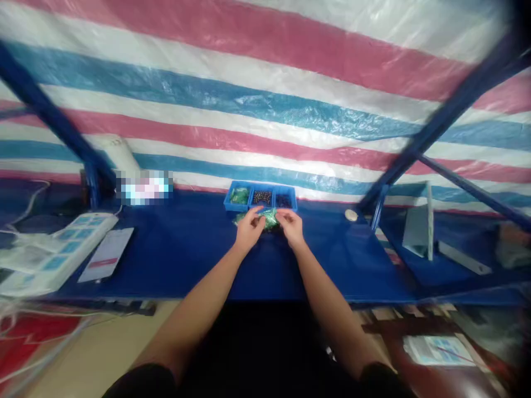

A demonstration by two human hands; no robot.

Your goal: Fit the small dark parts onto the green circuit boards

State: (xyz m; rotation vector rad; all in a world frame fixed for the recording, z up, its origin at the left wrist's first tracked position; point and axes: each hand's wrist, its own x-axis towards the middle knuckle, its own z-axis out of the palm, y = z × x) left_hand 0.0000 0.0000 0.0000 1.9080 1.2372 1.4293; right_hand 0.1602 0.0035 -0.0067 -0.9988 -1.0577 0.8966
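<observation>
Both my hands meet over a small clear bag of green beads (269,220) on the blue table (186,249). My left hand (249,228) pinches the bag's left end with closed fingers. My right hand (291,226) grips its right end, fingers curled. Just behind the bag stands a blue tray (260,197) with three compartments: green pieces on the left, dark beads in the middle and on the right.
A white power strip (53,254) and a white card (107,255) lie at the table's left. A small round disc (350,215) sits to the right. Blue metal struts (440,119) cross in front of a striped tarpaulin. A grey panel (418,228) stands at the right.
</observation>
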